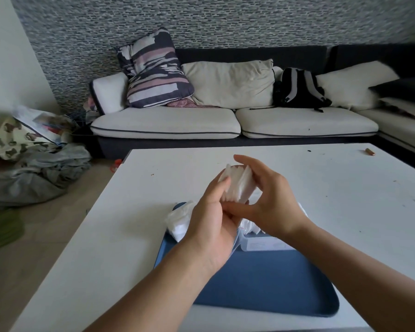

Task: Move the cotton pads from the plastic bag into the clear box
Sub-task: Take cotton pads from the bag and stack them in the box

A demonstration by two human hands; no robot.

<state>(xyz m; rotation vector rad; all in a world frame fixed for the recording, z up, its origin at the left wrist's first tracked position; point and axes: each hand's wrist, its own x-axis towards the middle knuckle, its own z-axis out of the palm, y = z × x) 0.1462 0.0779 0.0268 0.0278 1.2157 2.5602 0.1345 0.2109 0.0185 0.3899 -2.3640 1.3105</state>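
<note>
Far beyond our hands stood the sofa (225, 121), pale cushions on a dark frame, with a striped pillow (153, 70) and a black backpack (300, 89) resting on it. Off past the left hand, on the floor, lay a heap of grey cloth (34, 173).

Under both hands spread the white bench (120, 212). On it, directly below our wrists and reaching back toward us, lay a blue tray (261, 283).

On the tray, below and just behind the hands, sat the plastic bag (180, 219), crumpled, its white contents showing to the left of the left hand. Part of it was hidden by our hands. The clear box (264, 243) stood on the tray beneath the right wrist, only its near edge visible to us.

Our left hand (211, 226) was raised above the tray, its fingers curled up against the near side of a stack of cotton pads (237, 185). Our right hand (266, 200) cupped the same stack from the right, fingers arched over its far side and the thumb reaching below it toward the left hand's fingers. So both hands gripped the stack between them, held in the air above the bag and the box, touching neither.

A small brown object (370, 152) lay on the bench far past the right hand; we could not tell what it was.
</note>
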